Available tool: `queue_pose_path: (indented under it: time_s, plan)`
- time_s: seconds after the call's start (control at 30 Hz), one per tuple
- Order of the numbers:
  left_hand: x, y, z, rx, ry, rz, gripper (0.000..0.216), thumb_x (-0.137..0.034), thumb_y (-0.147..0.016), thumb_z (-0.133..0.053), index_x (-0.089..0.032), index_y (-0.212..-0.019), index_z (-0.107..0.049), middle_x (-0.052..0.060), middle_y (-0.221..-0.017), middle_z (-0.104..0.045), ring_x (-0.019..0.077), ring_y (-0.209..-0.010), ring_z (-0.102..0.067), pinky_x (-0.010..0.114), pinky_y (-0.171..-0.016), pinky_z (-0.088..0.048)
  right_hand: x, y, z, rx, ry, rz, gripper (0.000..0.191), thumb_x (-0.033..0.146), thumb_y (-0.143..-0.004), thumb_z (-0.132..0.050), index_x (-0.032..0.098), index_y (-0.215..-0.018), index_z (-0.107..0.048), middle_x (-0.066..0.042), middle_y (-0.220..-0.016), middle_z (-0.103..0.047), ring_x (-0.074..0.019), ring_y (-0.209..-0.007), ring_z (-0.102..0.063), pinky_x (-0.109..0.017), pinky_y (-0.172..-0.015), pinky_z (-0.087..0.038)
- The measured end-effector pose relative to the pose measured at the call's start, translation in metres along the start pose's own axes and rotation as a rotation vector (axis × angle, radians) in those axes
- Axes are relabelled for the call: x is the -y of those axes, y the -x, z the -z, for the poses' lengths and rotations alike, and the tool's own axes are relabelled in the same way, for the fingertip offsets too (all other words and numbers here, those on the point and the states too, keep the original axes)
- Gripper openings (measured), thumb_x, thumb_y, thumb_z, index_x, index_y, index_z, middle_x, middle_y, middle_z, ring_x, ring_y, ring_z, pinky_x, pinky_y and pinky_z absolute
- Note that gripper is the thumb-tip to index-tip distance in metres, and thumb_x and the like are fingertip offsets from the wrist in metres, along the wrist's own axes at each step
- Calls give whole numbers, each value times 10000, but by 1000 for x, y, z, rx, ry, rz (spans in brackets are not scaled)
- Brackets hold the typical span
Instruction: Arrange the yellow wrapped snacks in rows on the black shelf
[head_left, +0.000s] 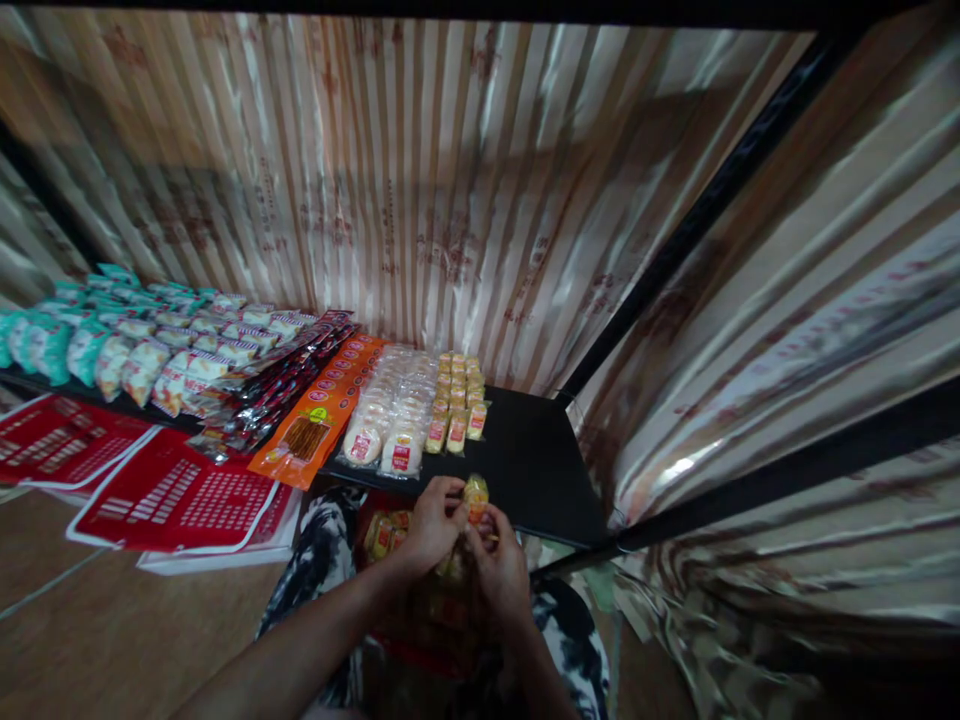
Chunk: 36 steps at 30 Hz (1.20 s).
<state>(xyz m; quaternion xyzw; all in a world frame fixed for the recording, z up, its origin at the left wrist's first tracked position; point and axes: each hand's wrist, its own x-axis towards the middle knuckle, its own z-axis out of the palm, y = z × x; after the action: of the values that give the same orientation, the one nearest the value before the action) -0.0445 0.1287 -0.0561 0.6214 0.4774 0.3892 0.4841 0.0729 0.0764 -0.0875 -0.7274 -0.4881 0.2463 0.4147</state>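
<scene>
Between the fingertips of my left hand point(436, 522) and my right hand point(504, 565) is a small yellow wrapped snack point(475, 490) with an orange-red label. Both hands are closed on it, just in front of the black shelf's near edge. Beneath them, between my knees, a dark red bag point(424, 620) holds several similar yellow wrapped snacks point(384, 538). Beyond my hands, more yellow packets point(456, 430) stand in rows on the black shelf point(532, 455). To their left are rows of round white wrapped crackers point(401, 450).
Farther left on the shelf lie an orange snack bag point(307, 430), dark shiny packets point(259, 400), white bags point(146, 370) and teal bags point(45, 345). Red printed sheets point(184, 490) lie below the shelf. A black metal post point(690, 220) rises at the right, against a striped curtain point(420, 150).
</scene>
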Motion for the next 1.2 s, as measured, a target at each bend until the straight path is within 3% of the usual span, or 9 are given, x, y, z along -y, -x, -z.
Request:
queue_pose_path:
  time_s: [0.13, 0.33, 0.57, 0.67, 0.9, 1.07, 1.2]
  plan:
    - [-1, -17, -13, -28, -106, -86, 356, -62, -721, -475, -177, -1048, -554, 69, -1099, -542, 151, -1029, -549, 266, -851, -514, 4, -30, 3, -42, -97, -7, 461, 458, -739, -515, 154, -1085, -525, -91, -919, -666, -194, -751, -640, -298, -662, -523]
    - [-4, -38, -29, 49, -136, -1, 363, -114, -758, -472, -171, -1106, -556, 85, -1155, -552, 155, -1037, -550, 245, -782, -532, -1, -73, 1, -96, -19, -15, 468, 459, -737, -495, 144, -1081, -536, -104, -927, -665, -193, -734, -639, -301, -663, -511]
    - [5, -58, -39, 38, -115, 42, 426, -50, -710, -467, -190, -1093, -590, 69, -1314, -500, 189, -1229, -450, 318, -968, -462, -2, -106, -8, -103, 117, 21, 391, 368, -752, -456, 168, -1073, -552, -73, -933, -664, -173, -772, -640, -277, -683, -487]
    - [6, -65, -39, 32, -135, 62, 432, -50, -717, -469, -183, -1108, -594, 73, -1345, -482, 193, -1254, -433, 350, -1040, -400, 0, -115, -13, -93, 145, 10, 406, 353, -751, -455, 158, -1094, -549, -77, -948, -660, -175, -790, -635, -278, -690, -480]
    - [10, -70, -38, 17, -163, 41, 425, -102, -756, -469, -183, -1157, -583, 72, -1359, -476, 186, -1273, -417, 331, -1039, -403, -3, -125, -23, -115, 187, 66, 431, 336, -782, -425, 142, -1149, -539, -99, -1006, -639, -188, -835, -616, -294, -742, -471]
    - [17, -70, -38, 34, -177, 15, 448, -109, -762, -448, -148, -1192, -569, 82, -1351, -488, 184, -1272, -420, 339, -1105, -316, -6, -125, -27, -116, 345, 99, 445, 288, -798, -393, 175, -1203, -539, -95, -1068, -608, -223, -1006, -540, -315, -858, -429]
    - [19, -72, -38, 37, -174, 12, 465, -84, -743, -438, -147, -1183, -574, 77, -1353, -487, 178, -1271, -421, 333, -1114, -300, -6, -123, -29, -92, 437, 104, 456, 268, -802, -381, 186, -1219, -544, -102, -1104, -569, -241, -1033, -495, -319, -878, -410]
